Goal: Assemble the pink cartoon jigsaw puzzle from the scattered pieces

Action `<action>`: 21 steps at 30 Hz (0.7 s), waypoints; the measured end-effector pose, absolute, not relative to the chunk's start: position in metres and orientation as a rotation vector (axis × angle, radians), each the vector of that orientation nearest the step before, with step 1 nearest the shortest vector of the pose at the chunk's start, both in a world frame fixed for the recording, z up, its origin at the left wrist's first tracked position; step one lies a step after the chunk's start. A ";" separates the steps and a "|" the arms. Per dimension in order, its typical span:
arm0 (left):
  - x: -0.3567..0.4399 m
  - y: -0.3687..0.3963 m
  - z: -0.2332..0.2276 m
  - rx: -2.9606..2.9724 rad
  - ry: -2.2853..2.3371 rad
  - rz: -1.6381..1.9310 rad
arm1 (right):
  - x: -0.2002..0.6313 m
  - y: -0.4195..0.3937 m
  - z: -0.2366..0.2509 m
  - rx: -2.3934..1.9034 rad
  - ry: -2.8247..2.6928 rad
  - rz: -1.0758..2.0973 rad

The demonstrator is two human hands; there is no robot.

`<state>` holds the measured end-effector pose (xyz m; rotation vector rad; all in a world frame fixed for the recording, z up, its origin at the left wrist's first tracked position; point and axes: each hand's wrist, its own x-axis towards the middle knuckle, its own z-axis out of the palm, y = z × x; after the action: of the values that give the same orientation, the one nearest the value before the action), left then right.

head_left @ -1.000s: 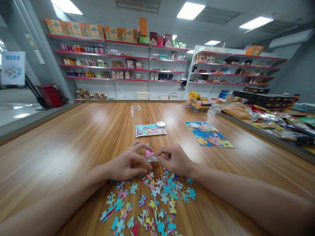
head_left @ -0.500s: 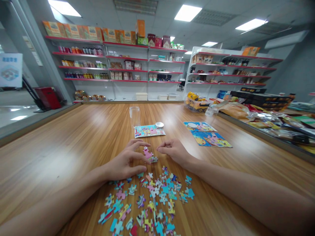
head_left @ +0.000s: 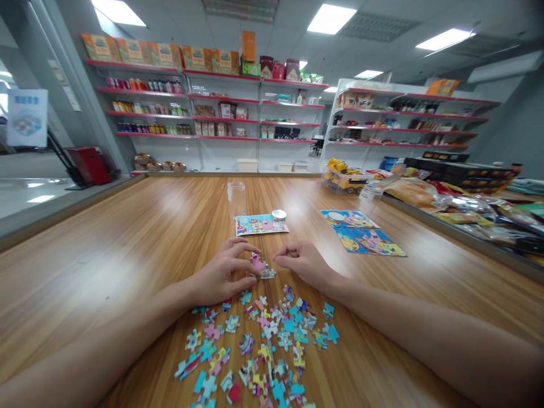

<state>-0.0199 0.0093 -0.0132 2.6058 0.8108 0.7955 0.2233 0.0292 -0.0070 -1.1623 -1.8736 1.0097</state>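
a shop with white shelving edged in red point(head_left: 221, 102) runs along the back wall, stocked with boxes, bottles and packets whose labels are too small to read; a white and blue sign point(head_left: 28, 117) hangs at the far left, its writing illegible. in front lies a wide wooden table point(head_left: 127, 238). on it the left hand point(head_left: 223, 272) rests with curled fingers closed on a small joined cluster of puzzle pieces point(head_left: 260, 267), pink on top, thumb below and fingertips above it. the right hand point(head_left: 302, 262) lies just beside that cluster, not touching it, loosely clenched with thumb and forefinger pinched together; whether it holds anything cannot be told. nearer the camera a scatter of loose puzzle pieces point(head_left: 263, 345), mostly blue, pink and yellow, is spread between the two forearms. beyond the hands lies a cartoon picture card point(head_left: 260, 224) with a small silver lid point(head_left: 278, 215) on its right corner and a clear plastic jar point(head_left: 236, 199) standing upright behind it. to the right lie two more cartoon puzzle sheets point(head_left: 365, 238), and farther back a yellow toy truck point(head_left: 344, 173) sits in a clear box by a pile of wrapped goods point(head_left: 459, 204).
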 end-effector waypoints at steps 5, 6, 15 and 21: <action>-0.018 0.010 -0.012 2.609 0.807 0.820 | 0.223 0.028 -0.008 -1.150 -1.909 0.982; -0.018 0.010 -0.012 2.608 0.802 0.825 | 0.223 0.028 -0.008 -1.147 -1.916 0.976; -0.018 0.009 -0.012 2.633 0.794 0.846 | 0.223 0.017 -0.010 -0.991 -2.118 0.799; -0.017 0.010 -0.012 2.658 0.756 0.815 | 0.224 0.003 -0.007 -0.611 -2.391 0.744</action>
<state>-0.0174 0.0097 -0.0119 2.6585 0.7559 0.8150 0.2242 0.0025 -0.0069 -0.6114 -2.3905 0.7445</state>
